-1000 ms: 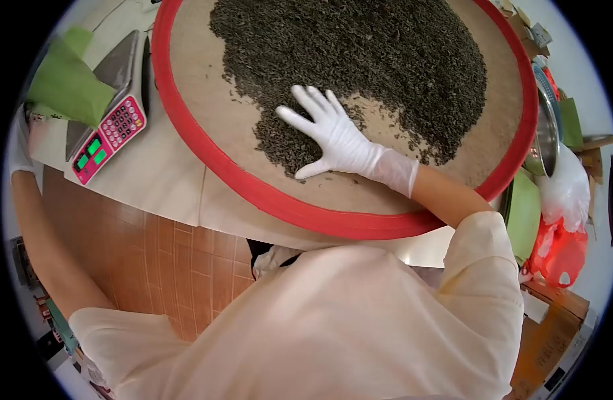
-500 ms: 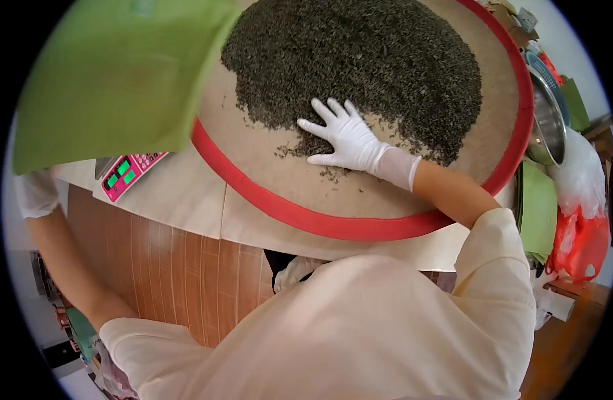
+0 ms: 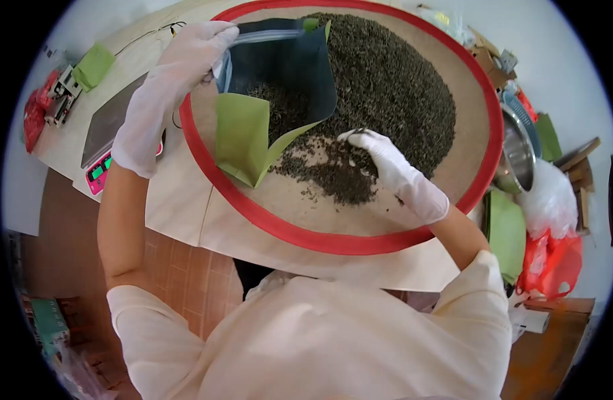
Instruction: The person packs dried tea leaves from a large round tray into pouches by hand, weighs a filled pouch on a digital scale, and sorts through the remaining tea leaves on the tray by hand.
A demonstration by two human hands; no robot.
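Dark dried leaves, like loose tea (image 3: 393, 93), lie heaped on a wide round tray with a red rim (image 3: 286, 230). My left hand (image 3: 203, 50), in a white glove, pinches the upper edge of a green bag (image 3: 243, 133). The bag is tilted over the tray's left side, its mouth agape, showing a dark lining and some leaves inside. To the right of the bag, my gloved right hand (image 3: 390, 163) touches the leaves, fingers slightly bent and its thumb hidden. A smaller patch of leaves (image 3: 346, 183) lies between that hand and the bag.
A pink scale (image 3: 98, 175) with a metal plate (image 3: 113, 120) stands left of the tray. Another green bag (image 3: 93, 67) lies at the far left. On the right are a steel bowl (image 3: 516, 150), green bags (image 3: 506, 233) and a red plastic bag (image 3: 553, 263).
My left hand has brought the green bag from the left down onto the tray, mouth facing the leaves. My right hand's spread fingers have come together, and leaves have shifted toward the near side.
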